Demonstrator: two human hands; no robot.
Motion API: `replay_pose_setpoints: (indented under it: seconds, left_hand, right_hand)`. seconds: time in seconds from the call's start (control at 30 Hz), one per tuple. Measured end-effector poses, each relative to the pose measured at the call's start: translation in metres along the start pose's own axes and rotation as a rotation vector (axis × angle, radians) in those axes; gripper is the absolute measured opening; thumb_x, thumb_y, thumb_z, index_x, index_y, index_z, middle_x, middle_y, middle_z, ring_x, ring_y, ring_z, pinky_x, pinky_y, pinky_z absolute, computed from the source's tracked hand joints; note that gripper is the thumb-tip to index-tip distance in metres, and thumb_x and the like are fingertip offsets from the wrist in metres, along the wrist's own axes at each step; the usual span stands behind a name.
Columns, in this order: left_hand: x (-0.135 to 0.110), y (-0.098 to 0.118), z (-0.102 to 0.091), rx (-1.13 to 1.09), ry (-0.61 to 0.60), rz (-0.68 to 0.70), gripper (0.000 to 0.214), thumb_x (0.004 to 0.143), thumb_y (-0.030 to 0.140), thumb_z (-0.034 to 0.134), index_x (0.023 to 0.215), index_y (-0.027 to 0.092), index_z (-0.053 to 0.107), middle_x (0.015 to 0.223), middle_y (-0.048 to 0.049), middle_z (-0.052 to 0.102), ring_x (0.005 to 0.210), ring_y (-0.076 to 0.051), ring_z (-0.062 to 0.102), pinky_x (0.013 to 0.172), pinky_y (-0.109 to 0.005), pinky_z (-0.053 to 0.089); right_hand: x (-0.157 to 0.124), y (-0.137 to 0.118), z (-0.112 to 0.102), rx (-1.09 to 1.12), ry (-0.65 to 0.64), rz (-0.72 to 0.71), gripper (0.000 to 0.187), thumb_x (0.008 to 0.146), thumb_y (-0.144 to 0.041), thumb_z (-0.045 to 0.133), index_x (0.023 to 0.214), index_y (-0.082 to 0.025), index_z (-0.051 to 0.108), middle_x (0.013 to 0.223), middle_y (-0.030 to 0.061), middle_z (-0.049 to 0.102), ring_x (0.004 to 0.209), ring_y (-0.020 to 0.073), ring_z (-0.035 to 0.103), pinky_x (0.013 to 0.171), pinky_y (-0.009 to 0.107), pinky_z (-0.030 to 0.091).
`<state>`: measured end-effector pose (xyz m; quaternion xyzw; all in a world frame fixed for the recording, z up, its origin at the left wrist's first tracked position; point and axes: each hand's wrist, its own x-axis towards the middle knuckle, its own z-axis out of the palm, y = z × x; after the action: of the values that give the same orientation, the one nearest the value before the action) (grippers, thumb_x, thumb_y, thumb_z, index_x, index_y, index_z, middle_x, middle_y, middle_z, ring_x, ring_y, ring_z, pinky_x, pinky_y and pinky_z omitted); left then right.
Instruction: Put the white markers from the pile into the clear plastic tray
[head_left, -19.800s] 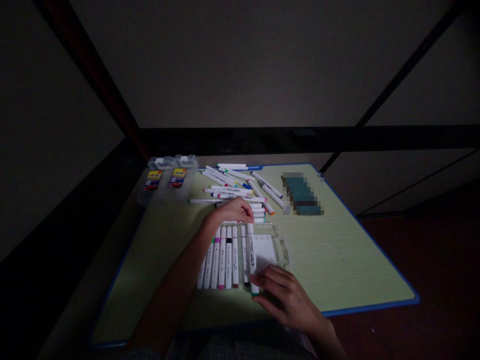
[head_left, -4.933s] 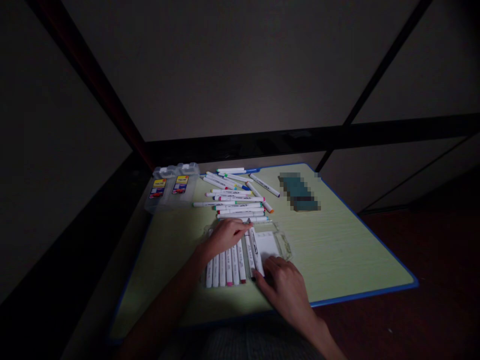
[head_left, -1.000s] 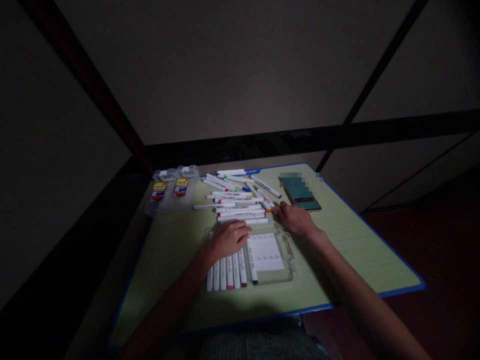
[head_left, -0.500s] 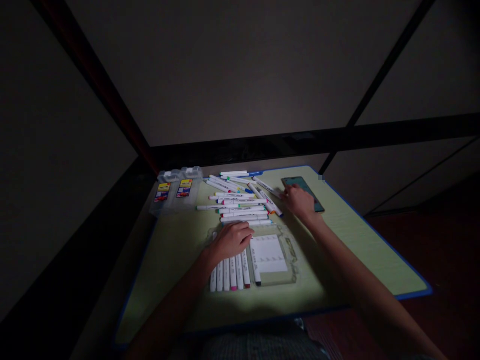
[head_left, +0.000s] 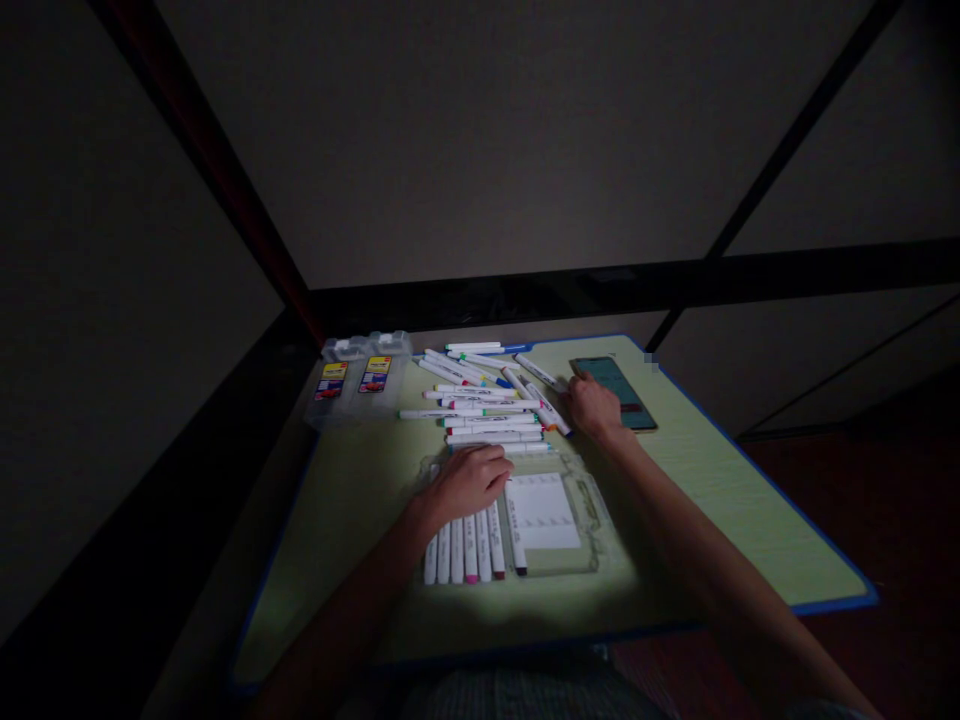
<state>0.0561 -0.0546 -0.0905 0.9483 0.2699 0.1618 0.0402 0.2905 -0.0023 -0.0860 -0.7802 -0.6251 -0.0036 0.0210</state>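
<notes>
My left hand (head_left: 466,480) lies with curled fingers on the far ends of several white markers (head_left: 465,546) lined up in a clear plastic case (head_left: 581,520). A white insert fills the case's right half. My right hand (head_left: 592,404) reaches across the table to the right end of a loose pile of markers (head_left: 480,400), its fingers bent down around one or two slanted markers (head_left: 551,410), right beside a dark phone (head_left: 615,388). The dim light hides whether the fingers grip a marker.
Two clear plastic boxes with yellow labels (head_left: 352,385) stand at the table's far left corner. The pale green table has a blue edge (head_left: 832,603). A dark frame runs behind the table and along its left side.
My right hand left the case's near edge and reached out to the pile's right end by the phone. A marker was added to the row in the case. My left hand stayed on the row.
</notes>
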Motion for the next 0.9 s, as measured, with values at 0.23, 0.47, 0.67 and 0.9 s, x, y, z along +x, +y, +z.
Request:
replay_pose_setpoints:
  seconds: [0.23,0.47,0.67,0.9]
  left_hand:
    - [0.0,0.0,0.0,-0.012,-0.001,0.002,0.018,0.081,0.012,0.045,0.069,0.016,0.058,0.071,-0.0008,0.056,0.067,-0.012,0.052,0.061,-0.023,0.037]
    - [-0.001,-0.001,0.001,-0.041,0.026,-0.004,0.02,0.082,0.013,0.044,0.071,0.016,0.06,0.071,-0.0011,0.056,0.066,-0.012,0.053,0.06,-0.023,0.038]
    - [0.0,-0.001,0.0,-0.05,0.023,-0.01,0.021,0.083,0.014,0.043,0.072,0.016,0.061,0.071,-0.0014,0.057,0.066,-0.012,0.053,0.061,-0.023,0.039]
    - [-0.002,-0.003,0.005,-0.099,0.051,-0.012,0.021,0.085,0.016,0.041,0.085,0.017,0.062,0.077,-0.0028,0.059,0.073,-0.013,0.056,0.068,-0.024,0.044]
  right_hand:
    - [-0.01,0.01,-0.012,0.049,0.089,0.015,0.028,0.087,-0.033,0.048,0.109,-0.015,0.052,0.109,0.0074,0.056,0.088,0.0164,0.058,0.073,0.034,0.049]
    - [-0.026,0.02,-0.027,0.108,0.205,-0.002,0.028,0.09,-0.035,0.036,0.096,-0.016,0.056,0.102,0.0094,0.054,0.078,0.019,0.058,0.057,0.027,0.036]
    - [-0.04,0.02,-0.03,0.208,0.25,-0.03,0.025,0.088,-0.034,0.038,0.09,-0.017,0.056,0.095,0.0082,0.055,0.073,0.018,0.056,0.056,0.027,0.034]
    - [-0.061,0.013,-0.035,0.329,0.245,-0.115,0.022,0.086,-0.033,0.042,0.082,-0.017,0.057,0.086,0.0064,0.056,0.066,0.016,0.053,0.055,0.026,0.033]
